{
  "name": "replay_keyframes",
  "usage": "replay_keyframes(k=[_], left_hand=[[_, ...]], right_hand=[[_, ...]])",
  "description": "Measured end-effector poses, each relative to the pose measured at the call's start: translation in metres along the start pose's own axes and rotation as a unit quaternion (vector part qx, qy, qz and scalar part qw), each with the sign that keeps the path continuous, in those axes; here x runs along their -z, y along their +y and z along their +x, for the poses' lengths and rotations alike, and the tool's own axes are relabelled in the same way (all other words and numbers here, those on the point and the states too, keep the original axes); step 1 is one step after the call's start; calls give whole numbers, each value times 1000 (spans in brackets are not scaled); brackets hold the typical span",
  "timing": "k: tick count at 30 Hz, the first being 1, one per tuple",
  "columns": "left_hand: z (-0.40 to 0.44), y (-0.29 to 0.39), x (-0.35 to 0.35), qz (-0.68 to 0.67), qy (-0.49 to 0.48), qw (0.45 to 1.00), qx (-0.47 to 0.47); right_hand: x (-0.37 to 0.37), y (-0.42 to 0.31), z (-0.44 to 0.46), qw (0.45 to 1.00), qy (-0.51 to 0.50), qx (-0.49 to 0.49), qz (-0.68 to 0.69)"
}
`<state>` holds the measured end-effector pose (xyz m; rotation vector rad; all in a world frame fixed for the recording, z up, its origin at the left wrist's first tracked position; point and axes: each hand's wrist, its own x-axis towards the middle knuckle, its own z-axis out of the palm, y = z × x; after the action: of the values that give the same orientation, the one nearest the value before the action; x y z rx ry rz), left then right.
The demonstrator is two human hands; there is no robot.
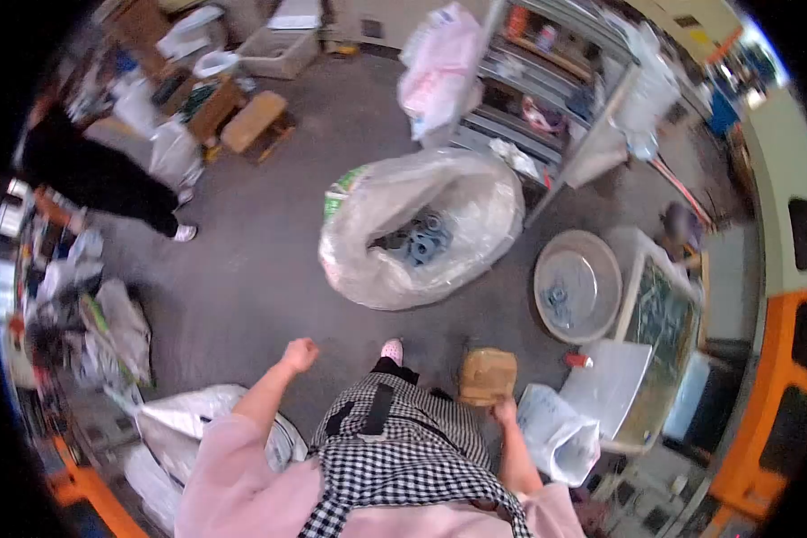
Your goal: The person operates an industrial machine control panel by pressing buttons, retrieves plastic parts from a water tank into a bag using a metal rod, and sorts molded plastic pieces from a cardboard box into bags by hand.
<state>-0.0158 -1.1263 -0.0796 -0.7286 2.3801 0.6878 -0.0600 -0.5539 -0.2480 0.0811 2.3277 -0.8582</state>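
Note:
My left hand point(302, 354) is held out over the grey floor with its fingers curled in; nothing shows in it. My right hand point(504, 411) is closed at the lower edge of a brown, box-like stool point(488, 377); what its fingers hold, if anything, is too small to make out. In front of me stands a big clear plastic sack point(359, 260), its mouth open, with grey ring-shaped parts point(426, 240) inside. To its right, a round basin point(601, 287) holds more small grey parts.
A person in dark clothes point(99, 170) stands at the left. Metal shelves point(502, 81) rise behind the sack. A framed tray point(641, 421), a white panel point(608, 381) and a white bag point(551, 439) lie at the right. White sacks point(175, 426) are near my left arm.

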Motion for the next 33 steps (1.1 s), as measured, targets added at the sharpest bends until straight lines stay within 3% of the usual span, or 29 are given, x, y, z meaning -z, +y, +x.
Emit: replay_keyframes(k=[1,4,6,9,11,13,16,18,19,21,22,24,25,26,27,28,30,32,33], left_hand=[[20,6,16,25,26,999,-2],[76,34,51,-17,69,996,-56],[108,55,64,-37,95,992,-75],[139,99,67,-3,50,996,-76],[158,123,61,50,81,988,-122],[188,141,57,91,41,989,-105],[248,149,51,118,97,983,-99],[299,145,40,130,180,973,-66],[321,152,42,131,169,975,-63],[360,169,55,173,183,965,77],[381,159,47,176,176,965,80],[420,134,35,236,250,935,90],[438,128,33,242,243,935,88],[446,126,35,169,166,962,135],[452,120,32,93,87,974,186],[459,102,27,95,76,973,196],[469,62,29,166,148,973,53],[471,47,77,92,231,965,79],[471,42,106,82,301,945,96]], right_hand=[[-6,-23,15,996,76,-5,47],[19,-103,59,998,57,15,-37],[43,-154,83,978,72,-3,-195],[36,-154,155,995,60,20,-78],[31,-153,205,987,53,-145,50],[21,-144,250,983,69,-153,80],[-9,-112,331,963,85,-197,166],[-1,-125,373,927,84,-266,249],[24,-159,386,906,80,-305,282],[35,-158,436,882,27,-354,309],[24,-139,464,896,66,-307,315],[6,-141,500,884,129,-305,331],[7,-158,513,860,153,-352,336],[-11,-150,531,859,147,-362,330],[-35,-132,550,870,217,-268,352],[-53,-121,557,869,283,-168,369],[-46,-162,540,890,230,-189,344],[-23,-214,521,909,188,-193,319],[-12,-234,507,931,250,-95,249]])
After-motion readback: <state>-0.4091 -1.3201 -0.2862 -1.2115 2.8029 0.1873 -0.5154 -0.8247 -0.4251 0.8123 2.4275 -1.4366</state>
